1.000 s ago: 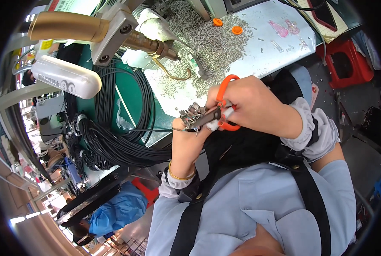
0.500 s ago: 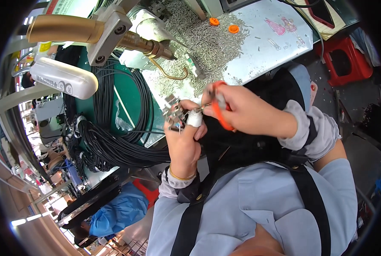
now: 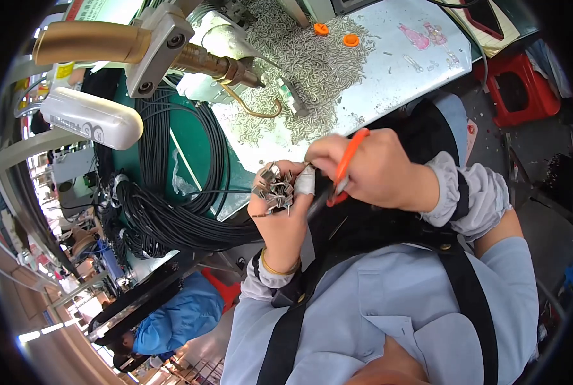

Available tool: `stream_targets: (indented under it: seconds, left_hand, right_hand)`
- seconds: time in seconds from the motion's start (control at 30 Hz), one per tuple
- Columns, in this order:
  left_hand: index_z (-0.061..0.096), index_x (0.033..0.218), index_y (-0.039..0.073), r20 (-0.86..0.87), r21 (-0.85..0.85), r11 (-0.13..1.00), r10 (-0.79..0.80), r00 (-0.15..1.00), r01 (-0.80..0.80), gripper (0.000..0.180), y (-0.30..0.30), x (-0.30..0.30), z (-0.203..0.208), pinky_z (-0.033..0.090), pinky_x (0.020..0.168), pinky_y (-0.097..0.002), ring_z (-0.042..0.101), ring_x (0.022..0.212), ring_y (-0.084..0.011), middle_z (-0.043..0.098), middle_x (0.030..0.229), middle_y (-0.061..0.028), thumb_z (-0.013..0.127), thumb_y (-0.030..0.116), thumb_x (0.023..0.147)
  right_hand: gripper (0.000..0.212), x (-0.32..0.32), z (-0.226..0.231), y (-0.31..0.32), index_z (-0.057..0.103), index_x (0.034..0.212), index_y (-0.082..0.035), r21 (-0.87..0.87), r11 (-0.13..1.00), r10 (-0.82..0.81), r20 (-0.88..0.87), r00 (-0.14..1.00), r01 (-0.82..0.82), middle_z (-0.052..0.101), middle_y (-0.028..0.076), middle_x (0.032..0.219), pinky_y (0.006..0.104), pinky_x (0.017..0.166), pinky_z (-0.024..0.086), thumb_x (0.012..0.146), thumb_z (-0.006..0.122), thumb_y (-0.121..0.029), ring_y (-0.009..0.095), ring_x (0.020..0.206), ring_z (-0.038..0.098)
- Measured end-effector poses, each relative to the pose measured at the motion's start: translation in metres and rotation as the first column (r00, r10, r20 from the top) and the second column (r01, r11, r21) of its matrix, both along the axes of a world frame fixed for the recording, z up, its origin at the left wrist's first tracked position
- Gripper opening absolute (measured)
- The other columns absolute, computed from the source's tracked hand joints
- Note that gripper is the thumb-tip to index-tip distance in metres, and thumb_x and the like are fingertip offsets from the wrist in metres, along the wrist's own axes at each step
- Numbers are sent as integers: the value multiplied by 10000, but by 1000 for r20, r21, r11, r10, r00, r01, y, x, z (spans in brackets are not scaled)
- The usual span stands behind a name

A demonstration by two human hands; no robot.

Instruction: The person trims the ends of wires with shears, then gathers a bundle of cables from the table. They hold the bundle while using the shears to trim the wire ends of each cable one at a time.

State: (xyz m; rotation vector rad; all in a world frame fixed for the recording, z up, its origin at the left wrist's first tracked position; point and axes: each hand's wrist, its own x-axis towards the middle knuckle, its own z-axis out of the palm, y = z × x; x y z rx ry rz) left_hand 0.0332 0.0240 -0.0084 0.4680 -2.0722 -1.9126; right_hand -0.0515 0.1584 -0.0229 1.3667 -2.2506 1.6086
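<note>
Currently cupping small metal clips (image 3: 277,190) in the left hand (image 3: 286,223), curling the right hand (image 3: 383,172) around an orange-handled tool (image 3: 348,160).

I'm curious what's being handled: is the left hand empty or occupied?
Occupied: a cluster of small metal parts sits in the left hand.

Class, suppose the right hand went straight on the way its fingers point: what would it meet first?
The right hand would probably meet the left hand first, around its white-wrapped thumb; depth makes any gap hard to judge.
</note>
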Motion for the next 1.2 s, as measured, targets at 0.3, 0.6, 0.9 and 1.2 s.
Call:
stream_targets:
  seconds: [0.3,0.6,0.9,1.2]
  left_hand:
    - [545,888,-35,112,402,912,36,993,-78,158,-2,-3,16,350,493,-167,485,605,-67,554,784,-53,568,-54,733]
    - [483,928,-20,70,253,962,90,993,-105,172,1,-6,14,259,427,-211,345,461,-75,422,605,-22,538,-11,766]
    - [514,907,15,106,716,698,-121,987,8,122,-38,-52,-1,262,423,-192,344,474,-56,426,638,2,548,24,790]
    - [494,925,21,122,708,701,-239,963,84,151,-55,-78,-5,245,402,-196,301,429,-51,425,619,-1,560,87,805]
  right_hand:
    - [202,3,4,-3,524,844,28,-168,985,153,761,631,-38,550,81,584,234,473,440,780,612,-143,170,489,573]
    - [276,8,7,4,500,644,-15,380,916,-25,373,927,-128,519,77,479,270,438,422,766,639,-219,212,454,559]
    - [272,-7,-2,-9,485,697,-11,13,999,-44,688,725,49,466,43,501,266,398,386,803,604,-232,103,409,481]
    - [219,-60,8,-37,466,814,-13,31,997,-63,809,584,65,443,-5,525,220,371,344,833,561,-209,69,384,426]
